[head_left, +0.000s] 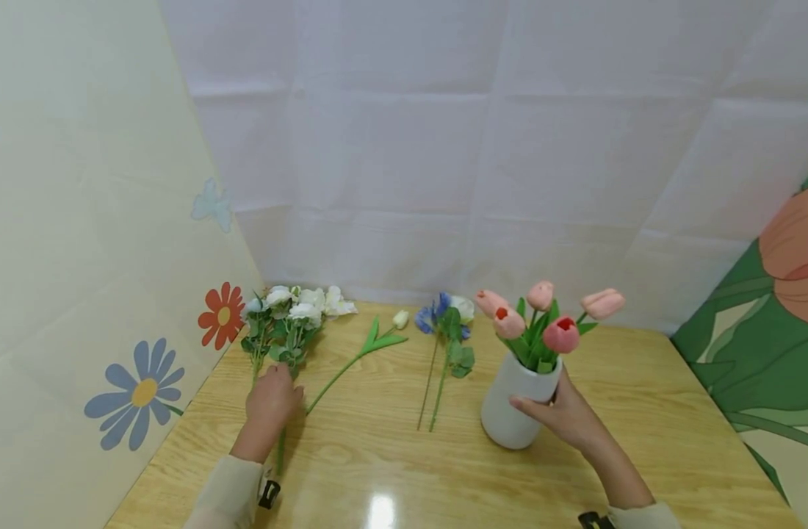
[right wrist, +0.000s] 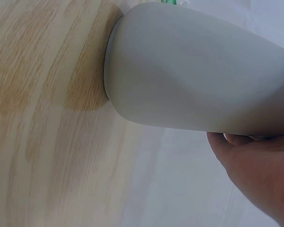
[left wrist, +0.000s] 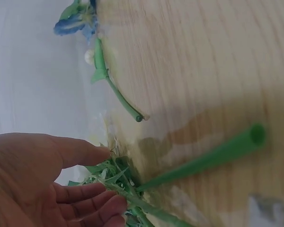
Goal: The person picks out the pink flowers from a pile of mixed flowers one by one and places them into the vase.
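Observation:
My right hand (head_left: 563,411) grips a white vase (head_left: 516,400) near its neck, thumb across the front; the vase leans a little to the right. Several pink tulips (head_left: 539,297) with green leaves stand in it. In the right wrist view the vase (right wrist: 194,71) has its base down at the wood. At the left, my left hand (head_left: 275,400) reaches over the stems of white flowers (head_left: 305,308). The left wrist view has its thumb and fingers (left wrist: 87,191) spread apart beside the green stems (left wrist: 203,163), not closed round any of them.
A single white tulip (head_left: 400,319) lies left of the middle of the wooden table (head_left: 351,455). Right of it lie a blue flower (head_left: 433,316) and a white flower (head_left: 463,308) on long stems. Fabric backdrops (head_left: 404,147) border the table at the back and sides.

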Demonstrator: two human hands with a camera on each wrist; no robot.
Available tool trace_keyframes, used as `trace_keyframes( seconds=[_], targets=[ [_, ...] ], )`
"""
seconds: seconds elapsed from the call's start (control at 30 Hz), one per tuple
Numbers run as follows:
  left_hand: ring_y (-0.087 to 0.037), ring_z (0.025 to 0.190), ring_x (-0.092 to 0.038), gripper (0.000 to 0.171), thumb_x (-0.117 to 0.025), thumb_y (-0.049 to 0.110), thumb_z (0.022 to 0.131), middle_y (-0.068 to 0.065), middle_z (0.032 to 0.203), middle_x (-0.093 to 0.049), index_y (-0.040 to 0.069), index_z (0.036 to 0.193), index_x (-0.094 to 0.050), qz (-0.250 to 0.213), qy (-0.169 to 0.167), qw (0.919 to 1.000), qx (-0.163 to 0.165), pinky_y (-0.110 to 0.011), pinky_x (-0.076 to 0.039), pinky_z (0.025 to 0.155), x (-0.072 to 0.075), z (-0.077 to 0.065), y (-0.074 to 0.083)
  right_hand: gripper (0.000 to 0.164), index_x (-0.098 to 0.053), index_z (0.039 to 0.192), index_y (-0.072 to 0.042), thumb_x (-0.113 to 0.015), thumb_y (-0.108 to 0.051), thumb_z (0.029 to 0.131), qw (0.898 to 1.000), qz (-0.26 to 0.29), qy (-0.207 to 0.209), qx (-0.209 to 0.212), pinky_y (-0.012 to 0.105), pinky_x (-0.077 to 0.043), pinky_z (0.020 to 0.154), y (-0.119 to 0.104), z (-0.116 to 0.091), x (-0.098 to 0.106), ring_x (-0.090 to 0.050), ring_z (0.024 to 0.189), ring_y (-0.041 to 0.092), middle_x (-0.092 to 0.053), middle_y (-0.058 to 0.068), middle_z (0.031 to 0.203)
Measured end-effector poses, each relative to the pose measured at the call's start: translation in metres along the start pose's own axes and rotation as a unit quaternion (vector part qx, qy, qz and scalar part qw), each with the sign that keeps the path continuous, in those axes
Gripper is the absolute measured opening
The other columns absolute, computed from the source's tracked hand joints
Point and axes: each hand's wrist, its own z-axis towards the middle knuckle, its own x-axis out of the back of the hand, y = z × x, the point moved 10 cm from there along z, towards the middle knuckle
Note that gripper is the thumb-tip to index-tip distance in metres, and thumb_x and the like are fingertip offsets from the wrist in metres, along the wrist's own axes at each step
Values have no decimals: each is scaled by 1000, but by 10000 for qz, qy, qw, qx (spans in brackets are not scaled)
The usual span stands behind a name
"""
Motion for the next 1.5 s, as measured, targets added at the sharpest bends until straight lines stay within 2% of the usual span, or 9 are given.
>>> trace_keyframes(
  seconds=[0.23, 0.4, 0.53, 0.63, 1.0, 1.27, 1.5],
  targets=[
    [-47, 87, -64, 39, -69, 14, 93, -29, 107, -62, -14, 116, -53, -13, 47, 10000, 84, -56, -56, 71, 1, 1, -3, 96, -8, 159, -15, -76, -18, 92, 10000, 40, -31, 11, 59, -45, 99, 3, -1, -1, -43, 130, 45, -39, 23, 146],
    [-48, 81, -66, 31, -65, 8, 92, -28, 94, -63, -16, 108, -52, -8, 144, 9998, 165, -56, -57, 66, 1, 3, -9, 96, -7, 159, -16, -76, -19, 93, 10000, 49, -37, -5, 58, -46, 99, 3, 0, -1, -43, 130, 45, -39, 23, 147],
    [-48, 79, -66, 20, -53, 1, 95, -27, 86, -64, -16, 105, -54, 7, 124, 9997, 218, -56, -57, 65, -2, 6, -15, 96, -7, 159, -16, -76, -19, 92, 10000, 48, -44, -36, 58, -45, 99, 3, 0, -1, -43, 131, 45, -38, 24, 147],
    [-47, 79, -66, 18, -47, 0, 98, -27, 85, -64, -15, 102, -57, 57, 87, 9998, 191, -56, -57, 65, -3, 7, -16, 95, -8, 158, -15, -77, -19, 92, 10000, -4, -15, -53, 59, -45, 100, 4, 0, 0, -44, 131, 46, -39, 24, 147],
    [-44, 77, -66, 16, -53, -1, 94, -22, 81, -63, -12, 95, -64, 142, -28, 9999, -49, -55, -57, 68, 1, 9, -10, 93, -10, 157, -16, -77, -20, 92, 9999, -33, -43, -120, 59, -46, 99, 5, 1, 1, -44, 131, 45, -39, 23, 146],
    [-36, 66, -64, 14, -57, 3, 94, -15, 73, -61, -6, 86, -65, -26, 5, 9999, 110, -49, -54, 55, 4, 10, -13, 94, -9, 157, -15, -77, -20, 92, 10000, -64, -30, -49, 61, -45, 100, 3, 1, 1, -43, 131, 45, -39, 24, 147],
    [-39, 68, -64, 19, -60, 11, 97, -17, 75, -63, -6, 89, -65, -139, 141, 9994, 290, -52, -54, 55, 8, 10, -16, 95, -8, 158, -15, -77, -19, 92, 10000, -43, -17, -42, 60, -45, 100, 3, 1, 0, -43, 131, 45, -39, 24, 147]
  ],
)
